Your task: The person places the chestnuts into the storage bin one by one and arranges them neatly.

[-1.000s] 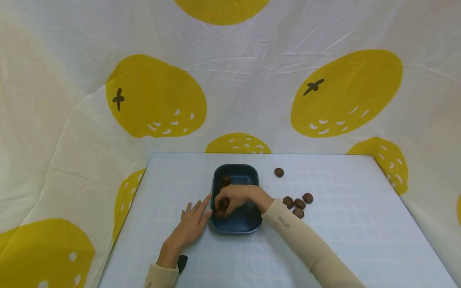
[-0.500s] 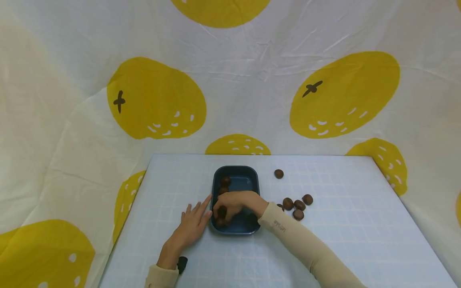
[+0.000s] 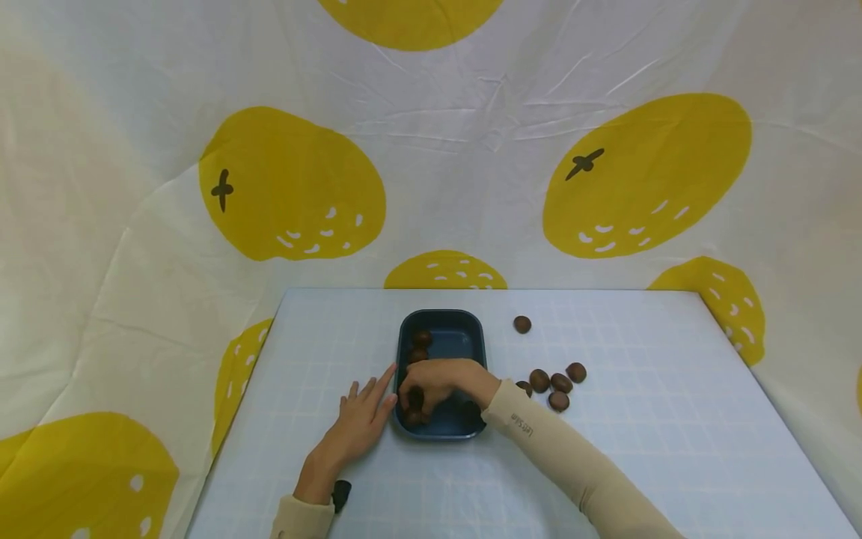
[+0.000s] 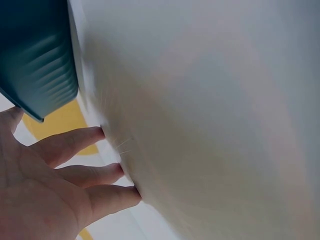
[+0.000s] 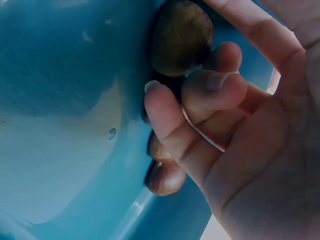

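Observation:
In the head view, a dark blue tray holds several chestnuts along its left side. My right hand is inside it, with thumb and fingers curled round a chestnut; another chestnut lies just below. The right wrist view shows my right hand with bent fingers beside a large chestnut; the exact contact is partly hidden. My left hand lies spread on the table, its tips by the tray's left wall. In the left wrist view, my left hand's thumb meets the tray's rim.
Right of the tray, several loose chestnuts lie in a group, with one partly behind the right sleeve. A single chestnut sits farther back. A cloth with yellow fruit shapes hangs behind the white table.
My right hand has shifted slightly toward the near end of the tray, uncovering the second chestnut at its far left. My left hand has stayed in place.

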`<state>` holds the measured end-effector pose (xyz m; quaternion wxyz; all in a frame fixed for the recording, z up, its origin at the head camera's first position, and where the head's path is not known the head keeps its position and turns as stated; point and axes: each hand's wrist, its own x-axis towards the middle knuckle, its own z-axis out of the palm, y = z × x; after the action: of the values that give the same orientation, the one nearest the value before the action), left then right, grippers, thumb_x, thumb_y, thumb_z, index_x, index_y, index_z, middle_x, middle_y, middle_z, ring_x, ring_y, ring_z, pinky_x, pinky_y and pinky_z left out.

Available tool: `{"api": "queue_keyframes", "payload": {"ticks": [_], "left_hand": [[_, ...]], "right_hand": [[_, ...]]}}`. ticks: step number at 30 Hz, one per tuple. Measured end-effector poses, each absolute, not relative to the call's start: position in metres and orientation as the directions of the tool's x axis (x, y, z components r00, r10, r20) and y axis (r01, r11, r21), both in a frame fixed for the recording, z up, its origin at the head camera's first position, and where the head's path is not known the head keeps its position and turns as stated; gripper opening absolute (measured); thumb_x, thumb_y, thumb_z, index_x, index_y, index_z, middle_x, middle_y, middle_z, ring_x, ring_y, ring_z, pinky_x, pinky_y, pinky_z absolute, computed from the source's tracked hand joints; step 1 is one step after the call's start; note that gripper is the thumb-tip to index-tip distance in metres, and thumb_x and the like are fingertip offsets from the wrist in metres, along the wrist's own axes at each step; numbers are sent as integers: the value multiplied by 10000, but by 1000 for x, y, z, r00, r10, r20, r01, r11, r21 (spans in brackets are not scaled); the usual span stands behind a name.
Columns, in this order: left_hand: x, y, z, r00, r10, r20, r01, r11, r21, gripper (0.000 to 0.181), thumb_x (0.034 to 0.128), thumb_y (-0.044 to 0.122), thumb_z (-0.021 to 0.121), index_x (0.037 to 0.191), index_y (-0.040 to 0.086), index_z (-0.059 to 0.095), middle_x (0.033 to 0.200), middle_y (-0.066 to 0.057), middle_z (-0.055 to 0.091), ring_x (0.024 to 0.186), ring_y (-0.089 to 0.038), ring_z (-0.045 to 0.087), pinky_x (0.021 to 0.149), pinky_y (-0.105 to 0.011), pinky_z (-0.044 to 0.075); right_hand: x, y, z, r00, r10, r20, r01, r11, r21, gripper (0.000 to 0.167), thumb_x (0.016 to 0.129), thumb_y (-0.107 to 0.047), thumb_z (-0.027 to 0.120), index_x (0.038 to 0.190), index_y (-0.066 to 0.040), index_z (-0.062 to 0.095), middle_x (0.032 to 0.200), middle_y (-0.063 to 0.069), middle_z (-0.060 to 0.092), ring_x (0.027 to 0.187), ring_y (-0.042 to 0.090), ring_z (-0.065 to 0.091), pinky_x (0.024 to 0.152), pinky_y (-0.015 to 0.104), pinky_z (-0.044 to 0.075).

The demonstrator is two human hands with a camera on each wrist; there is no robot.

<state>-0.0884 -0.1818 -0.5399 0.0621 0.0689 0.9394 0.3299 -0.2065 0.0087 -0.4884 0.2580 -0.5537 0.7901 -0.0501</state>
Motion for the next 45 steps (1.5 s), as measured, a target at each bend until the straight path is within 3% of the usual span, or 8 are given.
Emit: {"api": "queue_keyframes", "payload": {"ticks": [12, 19, 22, 30, 35, 45], "left_hand": [[-90, -181, -537, -983, 170, -74, 88, 779, 621, 561, 1060, 573, 290, 1592, 447, 163, 1549, -236, 354, 1411, -594, 136, 1043, -784, 78], [-90, -179, -539, -983, 173, -59, 98, 774, 626, 561, 1067, 554, 298, 1598, 420, 179, 1542, -243, 364, 1405, -604, 145, 1034, -793, 81], [-91, -179, -538, -983, 170, -67, 92, 780, 619, 566, 1061, 570, 285, 1597, 422, 179, 1547, -235, 362, 1408, -601, 145, 1038, -789, 73], [-91, -179, -537, -981, 170, -97, 77, 792, 605, 573, 1061, 577, 272, 1600, 417, 165, 1552, -240, 349, 1410, -600, 139, 1050, -777, 64], [-90, -179, -537, -982, 161, -97, 72, 797, 600, 575, 1060, 578, 277, 1601, 411, 177, 1550, -240, 354, 1407, -605, 141, 1053, -774, 57], [-90, -179, -539, -983, 163, -85, 79, 792, 606, 567, 1066, 561, 286, 1601, 408, 178, 1546, -252, 354, 1401, -612, 145, 1051, -776, 58]], "right_hand": [[-202, 5, -491, -334, -866, -372, -856, 444, -266, 322, 743, -275, 911, 1012, -348, 751, 1016, -118, 560, 902, 37, 493, 747, 224, 481], [-207, 10, -483, -274, -900, -339, -809, 406, -425, 273, 763, -209, 896, 990, -276, 759, 909, -185, 630, 844, 6, 567, 748, 187, 487], [-210, 16, -476, -282, -913, -296, -776, 398, -489, 247, 782, -209, 880, 994, -248, 759, 899, -179, 623, 813, 8, 579, 710, 182, 487], [-213, 34, -459, -392, -913, -118, -757, 392, -523, 214, 870, -259, 810, 1055, -188, 729, 902, -109, 610, 794, 46, 549, 711, 201, 471], [-211, 49, -454, -500, -866, 13, -726, 410, -552, 185, 917, -241, 764, 1080, -169, 714, 936, -53, 604, 817, 93, 554, 732, 240, 476], [-207, 83, -455, -635, -752, 175, -659, 409, -631, 253, 948, -245, 724, 1165, -119, 693, 985, 18, 634, 852, 138, 585, 749, 293, 511]]}}
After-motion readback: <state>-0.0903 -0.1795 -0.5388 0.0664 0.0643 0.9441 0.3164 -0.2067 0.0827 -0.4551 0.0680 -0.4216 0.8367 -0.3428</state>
